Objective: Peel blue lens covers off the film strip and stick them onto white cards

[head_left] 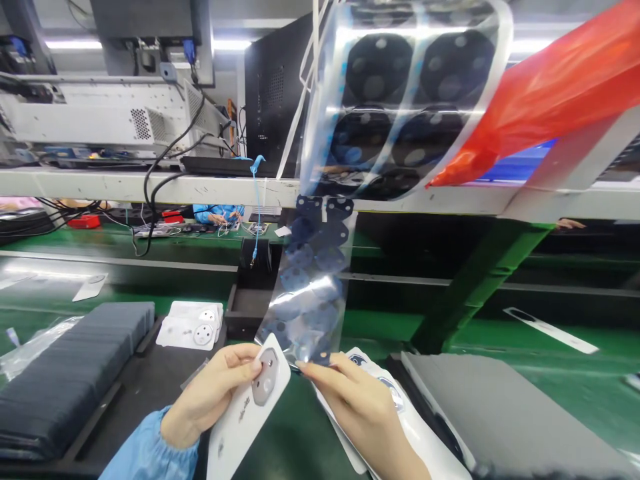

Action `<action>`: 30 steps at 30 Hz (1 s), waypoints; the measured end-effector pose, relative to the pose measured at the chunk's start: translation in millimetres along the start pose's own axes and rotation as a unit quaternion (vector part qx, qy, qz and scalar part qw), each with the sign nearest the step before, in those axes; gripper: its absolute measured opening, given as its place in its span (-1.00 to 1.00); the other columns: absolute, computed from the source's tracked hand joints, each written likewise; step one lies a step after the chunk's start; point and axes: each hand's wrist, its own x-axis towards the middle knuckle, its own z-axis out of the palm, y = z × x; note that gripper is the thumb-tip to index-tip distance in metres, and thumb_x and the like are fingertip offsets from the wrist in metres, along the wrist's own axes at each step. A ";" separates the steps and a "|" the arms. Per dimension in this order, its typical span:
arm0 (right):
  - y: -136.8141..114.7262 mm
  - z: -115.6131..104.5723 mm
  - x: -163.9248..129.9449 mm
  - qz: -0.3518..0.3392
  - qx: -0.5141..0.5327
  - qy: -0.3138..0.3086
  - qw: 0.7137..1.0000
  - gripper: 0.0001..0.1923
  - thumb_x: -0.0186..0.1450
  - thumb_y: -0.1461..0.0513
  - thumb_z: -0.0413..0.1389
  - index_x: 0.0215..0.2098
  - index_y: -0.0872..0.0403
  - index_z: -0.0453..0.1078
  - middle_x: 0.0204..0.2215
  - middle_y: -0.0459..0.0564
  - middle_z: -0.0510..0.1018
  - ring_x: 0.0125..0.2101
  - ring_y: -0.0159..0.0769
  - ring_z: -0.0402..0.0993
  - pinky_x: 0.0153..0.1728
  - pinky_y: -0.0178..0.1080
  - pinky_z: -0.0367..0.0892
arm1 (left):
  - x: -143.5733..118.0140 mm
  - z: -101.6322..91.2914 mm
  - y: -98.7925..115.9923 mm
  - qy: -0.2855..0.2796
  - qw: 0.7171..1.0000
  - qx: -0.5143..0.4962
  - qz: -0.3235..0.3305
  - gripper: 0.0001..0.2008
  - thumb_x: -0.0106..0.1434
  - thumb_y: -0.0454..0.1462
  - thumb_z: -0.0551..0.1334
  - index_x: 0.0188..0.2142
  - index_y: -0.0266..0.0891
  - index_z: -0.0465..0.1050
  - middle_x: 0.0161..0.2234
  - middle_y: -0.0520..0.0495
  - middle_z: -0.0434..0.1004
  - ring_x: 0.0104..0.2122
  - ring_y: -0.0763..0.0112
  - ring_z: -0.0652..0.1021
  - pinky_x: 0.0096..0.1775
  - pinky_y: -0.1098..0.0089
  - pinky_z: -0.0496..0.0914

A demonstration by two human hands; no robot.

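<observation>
My left hand [215, 390] grips a thin white panel [240, 433] by its edge, thumb on the front. The panel is tilted and bears a grey rounded patch with small holes near its top, plus small dark print. My right hand [363, 400] has its fingertips closed at the lower end of a clear film strip [315, 293] with dark rounded stickers in two columns. That strip hangs from a large roll [400, 100] overhead. Partly hidden behind my right hand, several white panels [415, 427] lie in a pile.
A second pile of white panels [173, 327] lies left of centre. Grey sheets stand in a row [75, 373] at far left; a grey stack [500, 413] lies at right. A white shelf beam [225, 190] crosses above the green bench. Red plastic [550, 93] hangs upper right. A co-worker's hands [220, 218] show beyond.
</observation>
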 end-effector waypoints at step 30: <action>-33.1 23.2 8.5 0.392 0.346 0.126 0.843 -0.67 0.02 0.08 0.47 -0.55 0.03 0.44 -0.54 -0.08 0.59 -0.48 -0.25 0.61 -0.43 -0.28 0.57 | -24.5 49.8 -33.9 0.121 0.985 -0.085 0.089 -0.71 0.25 -0.05 0.41 -0.20 -0.16 0.47 -0.20 -0.05 0.74 -0.18 0.16 0.70 -0.17 0.33 0.50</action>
